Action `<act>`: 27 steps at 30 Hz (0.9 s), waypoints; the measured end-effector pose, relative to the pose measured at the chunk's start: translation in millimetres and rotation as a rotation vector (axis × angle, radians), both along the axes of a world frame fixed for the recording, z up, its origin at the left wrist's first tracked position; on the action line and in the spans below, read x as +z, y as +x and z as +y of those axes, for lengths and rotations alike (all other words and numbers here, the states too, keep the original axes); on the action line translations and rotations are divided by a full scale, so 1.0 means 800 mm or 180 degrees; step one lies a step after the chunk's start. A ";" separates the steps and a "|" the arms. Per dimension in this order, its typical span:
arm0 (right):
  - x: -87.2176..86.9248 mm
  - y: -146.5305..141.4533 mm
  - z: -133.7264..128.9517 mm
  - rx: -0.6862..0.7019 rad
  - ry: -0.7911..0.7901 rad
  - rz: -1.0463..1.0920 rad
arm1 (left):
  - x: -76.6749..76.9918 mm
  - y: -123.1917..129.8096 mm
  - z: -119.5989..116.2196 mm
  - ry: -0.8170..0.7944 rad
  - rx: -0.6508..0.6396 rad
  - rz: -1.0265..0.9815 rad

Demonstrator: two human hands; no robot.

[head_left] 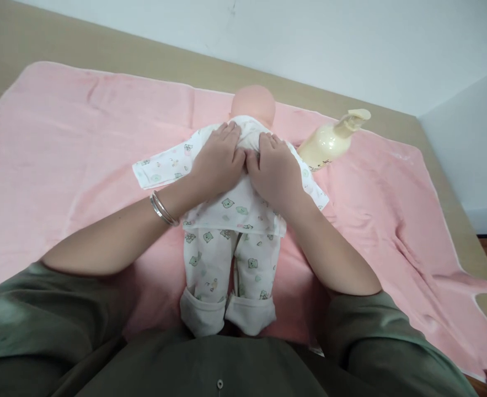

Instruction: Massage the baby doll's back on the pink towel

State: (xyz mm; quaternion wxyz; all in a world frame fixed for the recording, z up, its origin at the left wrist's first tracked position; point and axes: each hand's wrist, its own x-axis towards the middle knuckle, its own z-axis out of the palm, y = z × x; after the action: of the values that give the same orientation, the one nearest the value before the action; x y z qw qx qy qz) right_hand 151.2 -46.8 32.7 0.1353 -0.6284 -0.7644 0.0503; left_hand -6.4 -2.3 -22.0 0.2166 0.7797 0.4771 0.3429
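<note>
Head view. One pink-headed doll [235, 214] in white animal-printed clothes [210, 262], on pink plush blanket [81, 138], tan wooden table [144, 58]. Long axis lengthwise, head beyond the fingers. Left hand [219, 157], right hand [277, 172]: equally near, touching upper torso; fingers laid flat, no grip evident.

A pink blanket [375, 231] covers most of the counter [102, 49], its pale edging wavy and creased towards 4 o'clock. On it, at 2 o'clock, is a cream bottle [326, 144], its pump [353, 118] pointing to 2. Bare counter shows from 10 o'clock round to 3. A white wall [309, 44] rises at 12, with a corner at 2.
</note>
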 end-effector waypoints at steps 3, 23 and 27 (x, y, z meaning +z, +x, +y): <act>0.011 -0.001 -0.014 0.0112 0.0036 -0.0166 | -0.008 -0.008 0.021 -0.0039 0.0093 -0.0119; 0.011 -0.008 -0.011 -0.0049 0.0153 -0.0290 | 0.021 0.007 -0.005 -0.0113 0.0312 0.0595; -0.008 0.002 0.014 0.0003 0.0081 0.0067 | 0.015 0.006 -0.007 -0.0095 0.0301 0.0475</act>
State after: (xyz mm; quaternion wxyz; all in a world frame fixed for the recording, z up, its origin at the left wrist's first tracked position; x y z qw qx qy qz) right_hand 152.9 -35.3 26.6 0.1512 -0.6257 -0.7638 0.0473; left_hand -1.2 -8.0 -9.9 0.1757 0.7763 0.5332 0.2866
